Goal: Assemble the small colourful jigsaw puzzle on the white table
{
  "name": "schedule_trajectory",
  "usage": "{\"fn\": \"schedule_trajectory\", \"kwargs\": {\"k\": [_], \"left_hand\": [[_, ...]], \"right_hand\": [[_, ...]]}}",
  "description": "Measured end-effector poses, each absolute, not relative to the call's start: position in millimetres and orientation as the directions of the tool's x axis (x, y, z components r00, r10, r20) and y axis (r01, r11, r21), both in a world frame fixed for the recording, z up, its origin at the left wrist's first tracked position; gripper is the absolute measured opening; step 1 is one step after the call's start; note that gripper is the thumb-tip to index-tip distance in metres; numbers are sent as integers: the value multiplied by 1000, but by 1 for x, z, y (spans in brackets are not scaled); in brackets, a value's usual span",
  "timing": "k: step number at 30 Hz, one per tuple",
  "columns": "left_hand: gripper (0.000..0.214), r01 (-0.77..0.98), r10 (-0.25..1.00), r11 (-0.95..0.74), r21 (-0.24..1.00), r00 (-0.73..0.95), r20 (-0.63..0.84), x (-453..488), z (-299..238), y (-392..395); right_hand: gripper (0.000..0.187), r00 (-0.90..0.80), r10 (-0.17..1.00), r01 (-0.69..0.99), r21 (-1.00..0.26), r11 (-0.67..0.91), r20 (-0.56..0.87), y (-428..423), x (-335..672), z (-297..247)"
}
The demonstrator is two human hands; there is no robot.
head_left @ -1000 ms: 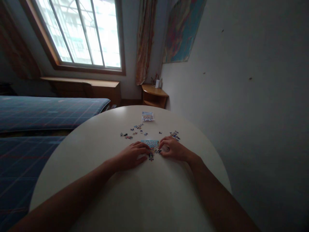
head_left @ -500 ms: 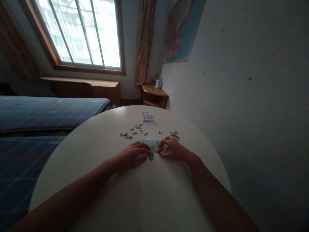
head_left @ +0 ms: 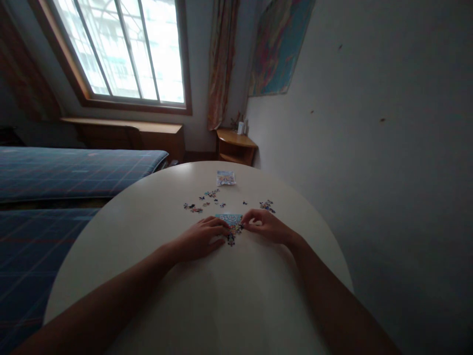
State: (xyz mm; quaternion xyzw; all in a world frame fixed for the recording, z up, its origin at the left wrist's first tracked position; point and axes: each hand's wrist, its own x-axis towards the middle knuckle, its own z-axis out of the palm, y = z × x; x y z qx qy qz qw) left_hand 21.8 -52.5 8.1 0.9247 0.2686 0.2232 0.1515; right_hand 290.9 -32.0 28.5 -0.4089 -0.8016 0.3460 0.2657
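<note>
A partly joined jigsaw puzzle (head_left: 233, 229), light blue at its far side and many-coloured nearer me, lies flat on the round white table (head_left: 221, 305). My left hand (head_left: 203, 237) rests flat along the puzzle's left edge, fingers stretched out and their tips on it. At the right edge, my right hand (head_left: 266, 227) pinches a small dark puzzle piece (head_left: 242, 226) between thumb and forefinger, against the joined part. The fingers hide some of the puzzle on both sides.
Loose puzzle pieces (head_left: 193, 208) lie beyond my left hand, with more pieces (head_left: 212, 193) farther back. Another pile of pieces (head_left: 267, 206) is behind my right hand. A picture packet (head_left: 225, 178) lies near the far edge. A bed (head_left: 81, 167) stands left, a wall (head_left: 388, 172) right.
My right hand's fingertips have shifted slightly up and left with the dark piece, closer against the puzzle's right edge. My left hand has stayed in place.
</note>
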Motion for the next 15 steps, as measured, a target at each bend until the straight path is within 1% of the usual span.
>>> {"fn": "schedule_trajectory", "kwargs": {"k": [5,15], "left_hand": [[26,431,570,-807,403,747,343,22,6,-52],[27,441,577,-801,405,749,324,22,10,-54]], "right_hand": [[22,-523,840,441,-799,410,143,-31,293,28],[18,-523,844,420,-826,376,118,-31,292,29]]}}
